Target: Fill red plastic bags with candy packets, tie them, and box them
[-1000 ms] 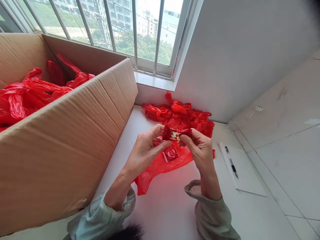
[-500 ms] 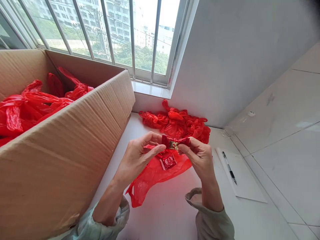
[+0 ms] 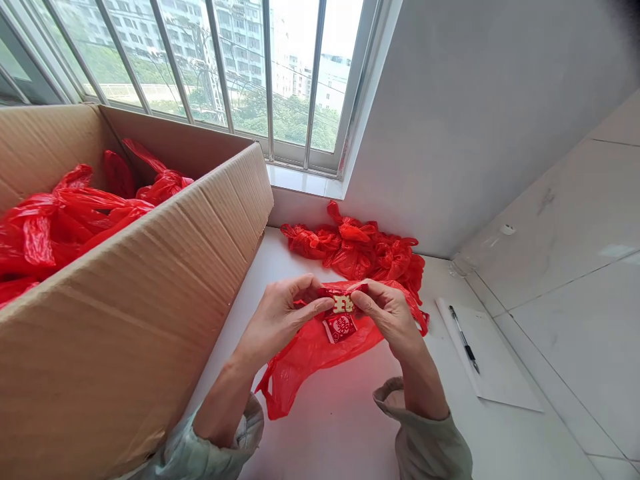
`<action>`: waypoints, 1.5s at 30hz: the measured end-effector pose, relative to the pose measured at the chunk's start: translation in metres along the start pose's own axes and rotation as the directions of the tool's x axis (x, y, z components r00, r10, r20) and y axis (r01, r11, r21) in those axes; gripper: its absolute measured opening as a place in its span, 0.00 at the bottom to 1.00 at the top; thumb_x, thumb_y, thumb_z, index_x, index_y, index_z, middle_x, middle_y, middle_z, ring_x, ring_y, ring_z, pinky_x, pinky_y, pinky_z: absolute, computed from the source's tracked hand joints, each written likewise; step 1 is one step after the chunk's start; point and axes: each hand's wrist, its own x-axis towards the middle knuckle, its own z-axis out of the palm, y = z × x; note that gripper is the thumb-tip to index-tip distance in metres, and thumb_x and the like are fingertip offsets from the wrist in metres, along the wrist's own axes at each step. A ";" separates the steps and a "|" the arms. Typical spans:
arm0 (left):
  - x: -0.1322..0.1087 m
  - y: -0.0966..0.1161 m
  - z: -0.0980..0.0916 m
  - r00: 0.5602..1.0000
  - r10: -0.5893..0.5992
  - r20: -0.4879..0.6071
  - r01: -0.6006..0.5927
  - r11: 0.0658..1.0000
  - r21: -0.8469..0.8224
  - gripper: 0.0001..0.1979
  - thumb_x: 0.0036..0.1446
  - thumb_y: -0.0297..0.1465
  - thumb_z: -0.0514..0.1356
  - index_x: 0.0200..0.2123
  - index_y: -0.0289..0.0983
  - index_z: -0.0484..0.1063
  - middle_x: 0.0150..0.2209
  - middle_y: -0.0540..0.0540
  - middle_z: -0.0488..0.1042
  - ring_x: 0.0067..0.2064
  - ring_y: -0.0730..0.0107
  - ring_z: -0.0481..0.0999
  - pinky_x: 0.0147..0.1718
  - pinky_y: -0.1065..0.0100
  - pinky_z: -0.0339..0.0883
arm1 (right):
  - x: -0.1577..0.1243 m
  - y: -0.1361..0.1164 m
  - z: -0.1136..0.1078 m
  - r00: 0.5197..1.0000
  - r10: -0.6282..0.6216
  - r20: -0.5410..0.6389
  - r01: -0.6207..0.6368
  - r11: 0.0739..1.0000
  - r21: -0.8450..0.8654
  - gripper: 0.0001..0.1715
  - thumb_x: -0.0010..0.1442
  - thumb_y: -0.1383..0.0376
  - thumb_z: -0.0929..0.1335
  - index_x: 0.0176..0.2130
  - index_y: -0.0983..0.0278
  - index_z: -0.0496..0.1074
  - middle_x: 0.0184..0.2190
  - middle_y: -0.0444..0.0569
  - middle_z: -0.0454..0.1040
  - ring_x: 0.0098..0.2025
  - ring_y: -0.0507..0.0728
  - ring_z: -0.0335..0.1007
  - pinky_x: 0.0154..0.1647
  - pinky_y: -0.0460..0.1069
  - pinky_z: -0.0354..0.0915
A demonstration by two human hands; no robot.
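Observation:
Both my hands pinch one small red packet with a gold emblem point(image 3: 343, 301) from opposite ends, above the white surface. My left hand point(image 3: 280, 317) grips its left end with thumb and fingers closed. My right hand point(image 3: 387, 315) grips its right end the same way. Just below lies a second small red packet with a white emblem point(image 3: 339, 327), resting on a flattened red plastic bag point(image 3: 310, 357).
A large open cardboard box point(image 3: 150, 267) fills the left side and holds several red plastic bags point(image 3: 65, 213). A heap of crumpled red bags point(image 3: 360, 250) lies by the wall. A black pen point(image 3: 464, 339) rests on a white sheet point(image 3: 493, 360) at right.
The hands and the packet have come down slightly, nearer the red bag. The packet has turned so its gold emblem faces up more plainly.

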 end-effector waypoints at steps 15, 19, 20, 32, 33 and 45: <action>0.006 0.000 0.005 0.995 -0.007 -0.102 0.014 0.997 0.070 0.11 0.55 0.36 0.64 0.25 0.35 0.76 0.20 0.53 0.72 0.22 0.77 0.66 0.20 0.77 0.61 | 0.005 0.009 0.004 0.998 -0.051 -0.049 0.048 0.997 -0.052 0.13 0.59 0.56 0.71 0.31 0.62 0.79 0.30 0.47 0.77 0.36 0.57 0.73 0.39 0.49 0.67; 0.008 -0.003 0.002 0.994 -0.034 -0.101 0.035 0.999 0.010 0.13 0.55 0.38 0.64 0.24 0.35 0.74 0.19 0.53 0.70 0.21 0.77 0.66 0.20 0.77 0.61 | 0.008 0.015 0.004 0.997 0.002 -0.073 -0.006 0.999 -0.053 0.17 0.59 0.53 0.70 0.29 0.64 0.77 0.28 0.47 0.75 0.33 0.56 0.71 0.36 0.49 0.67; 0.008 -0.003 0.002 0.995 -0.039 -0.089 0.039 0.999 -0.006 0.14 0.56 0.39 0.63 0.25 0.35 0.74 0.19 0.53 0.71 0.21 0.77 0.66 0.21 0.77 0.62 | 0.007 0.015 0.004 0.997 0.009 -0.078 -0.013 0.999 -0.051 0.18 0.59 0.53 0.70 0.29 0.64 0.77 0.29 0.47 0.75 0.33 0.56 0.71 0.36 0.49 0.66; 0.009 -0.005 0.008 0.996 -0.036 -0.076 0.037 0.999 0.021 0.14 0.56 0.40 0.62 0.29 0.35 0.77 0.21 0.51 0.73 0.20 0.77 0.64 0.19 0.77 0.63 | 0.005 0.005 0.010 0.997 -0.057 -0.050 0.049 0.986 -0.160 0.16 0.61 0.56 0.68 0.27 0.64 0.74 0.25 0.43 0.70 0.30 0.52 0.64 0.33 0.46 0.60; 0.009 -0.006 0.008 0.996 -0.033 -0.084 0.036 0.999 0.035 0.14 0.56 0.40 0.62 0.28 0.35 0.77 0.21 0.52 0.72 0.19 0.77 0.64 0.18 0.77 0.62 | 0.005 0.006 0.010 0.997 -0.057 -0.051 0.048 0.984 -0.173 0.17 0.62 0.56 0.68 0.26 0.64 0.73 0.24 0.43 0.69 0.30 0.52 0.63 0.32 0.46 0.59; 0.010 -0.006 0.004 0.998 0.022 -0.065 -0.013 0.992 0.129 0.15 0.57 0.41 0.62 0.26 0.36 0.75 0.22 0.52 0.73 0.23 0.76 0.66 0.22 0.76 0.60 | 0.007 0.007 0.011 0.996 -0.035 -0.078 0.025 0.992 -0.123 0.09 0.60 0.60 0.69 0.33 0.63 0.78 0.30 0.45 0.77 0.34 0.54 0.71 0.38 0.47 0.65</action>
